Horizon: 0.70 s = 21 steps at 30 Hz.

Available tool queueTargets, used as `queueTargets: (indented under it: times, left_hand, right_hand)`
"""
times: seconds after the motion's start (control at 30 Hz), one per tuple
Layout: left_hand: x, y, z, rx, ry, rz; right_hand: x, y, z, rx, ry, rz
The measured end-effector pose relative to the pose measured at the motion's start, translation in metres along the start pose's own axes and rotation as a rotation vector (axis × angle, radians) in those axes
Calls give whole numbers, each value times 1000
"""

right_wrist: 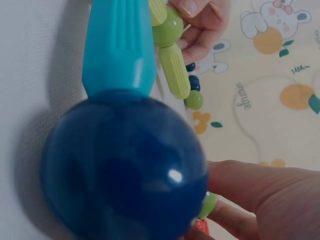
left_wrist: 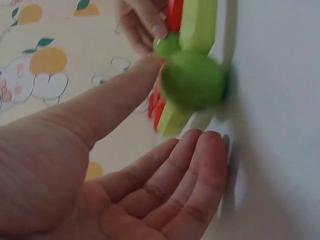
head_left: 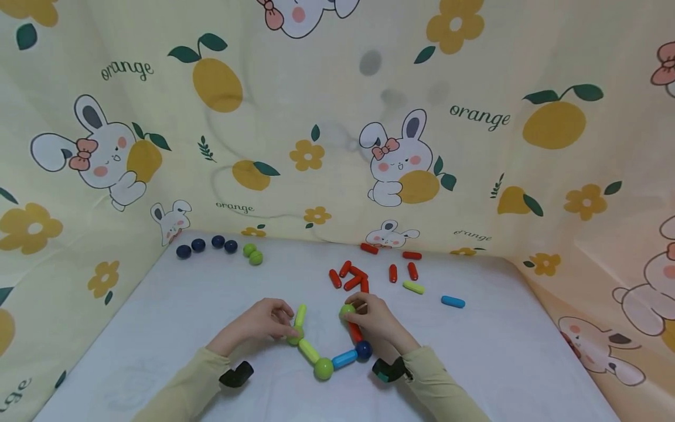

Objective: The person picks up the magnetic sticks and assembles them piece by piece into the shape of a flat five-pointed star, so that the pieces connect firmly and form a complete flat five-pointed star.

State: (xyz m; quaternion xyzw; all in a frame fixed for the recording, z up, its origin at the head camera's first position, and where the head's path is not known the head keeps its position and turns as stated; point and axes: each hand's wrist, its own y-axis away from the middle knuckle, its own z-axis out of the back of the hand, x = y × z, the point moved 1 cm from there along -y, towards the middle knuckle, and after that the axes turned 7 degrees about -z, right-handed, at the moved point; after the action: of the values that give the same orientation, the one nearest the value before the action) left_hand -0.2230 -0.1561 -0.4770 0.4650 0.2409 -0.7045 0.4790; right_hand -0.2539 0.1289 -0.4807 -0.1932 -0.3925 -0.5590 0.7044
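A joined chain of toy balls and rods lies between the hands. From the left it has a light green rod (head_left: 300,314), a green ball (head_left: 295,336), a second light green rod (head_left: 309,351) and another green ball (head_left: 323,368). A blue rod (head_left: 345,358), dark blue ball (right_wrist: 125,165) and red rod (head_left: 355,333) follow, up to the right-end green ball (head_left: 347,310). My right hand (head_left: 373,316) pinches that end ball between thumb and fingers. My left hand (head_left: 268,319) has its thumb at the left green ball (left_wrist: 192,81), its other fingers loosely extended below.
Several red rods (head_left: 352,282) lie behind the right hand. A loose light green rod (head_left: 413,287) and a blue rod (head_left: 453,302) are farther right. Dark blue balls (head_left: 198,245) and two green balls (head_left: 255,258) sit at the back left, before a patterned cloth wall (head_left: 327,193).
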Motion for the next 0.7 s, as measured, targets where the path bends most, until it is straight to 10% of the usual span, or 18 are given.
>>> queueTargets:
  times: [0.17, 0.4, 0.7]
  left_hand:
    - [4, -8, 28, -53, -9, -50]
    - [16, -30, 68, -316, 20, -100]
    - [35, -49, 85, -538, -75, -117]
  right_hand:
    - [0, -1, 1, 11, 2, -6]
    - [-4, 1, 4, 19, 2, -1]
    - [-3, 2, 4, 35, -26, 3]
